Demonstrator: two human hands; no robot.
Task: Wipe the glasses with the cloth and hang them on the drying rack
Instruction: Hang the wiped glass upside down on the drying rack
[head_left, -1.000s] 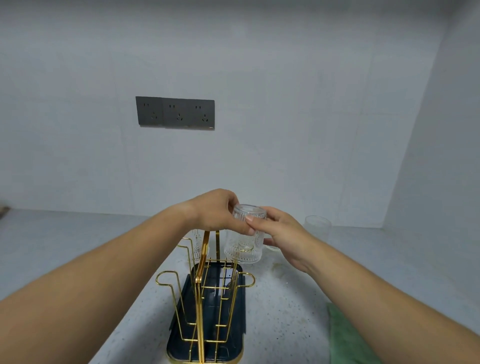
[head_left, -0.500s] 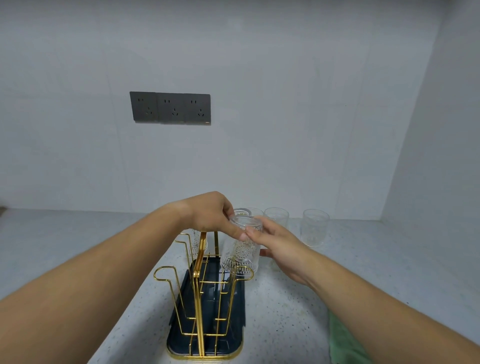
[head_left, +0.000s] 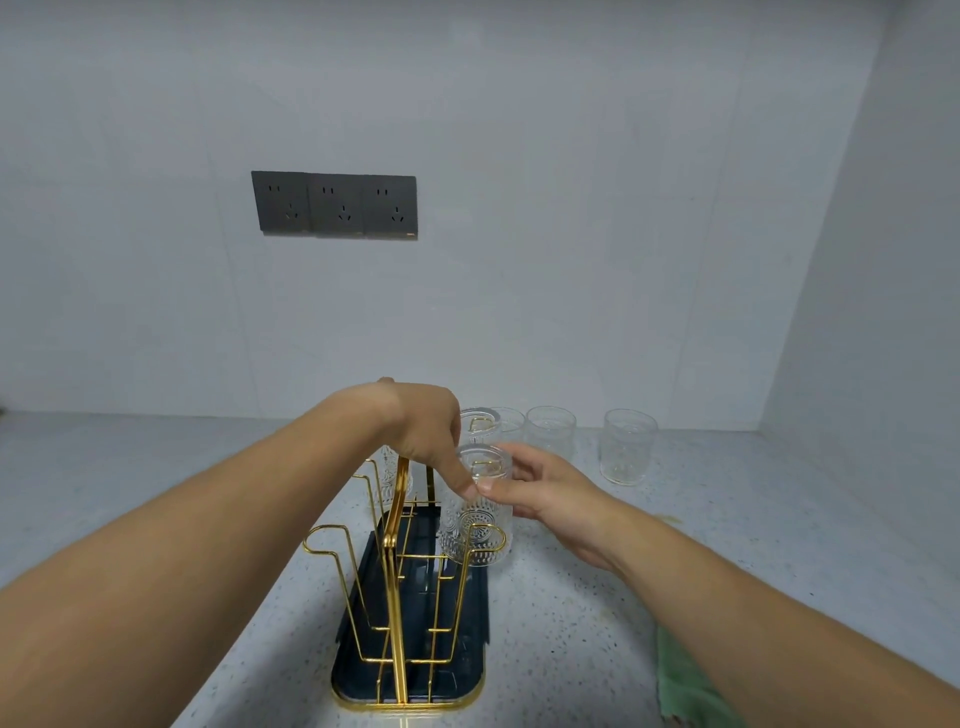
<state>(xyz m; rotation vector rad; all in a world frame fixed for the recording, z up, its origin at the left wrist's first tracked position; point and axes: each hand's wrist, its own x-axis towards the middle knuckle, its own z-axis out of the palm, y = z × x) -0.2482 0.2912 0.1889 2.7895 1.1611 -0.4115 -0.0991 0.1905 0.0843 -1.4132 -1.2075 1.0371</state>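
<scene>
A patterned clear glass (head_left: 480, 535) hangs upside down over a right-side prong of the gold wire drying rack (head_left: 395, 587), which stands in a dark tray (head_left: 358, 670). My left hand (head_left: 426, 431) pinches its upturned base from the left and my right hand (head_left: 540, 488) holds it from the right. Another glass (head_left: 480, 423) is upside down on the prong behind, and one more (head_left: 389, 473) sits on the rack's left side, partly hidden by my left hand. A green cloth (head_left: 685, 686) lies at the bottom right, partly under my right forearm.
Three upright glasses stand at the back of the speckled counter (head_left: 727, 545): one (head_left: 511, 423) mostly hidden, one (head_left: 550, 431) in the middle, one (head_left: 626, 447) to the right. A dark socket panel (head_left: 335, 205) is on the back wall. A side wall closes the right.
Both hands have lowered the glass onto the right-side prong of the rack. The view has tilted so the back glasses show more.
</scene>
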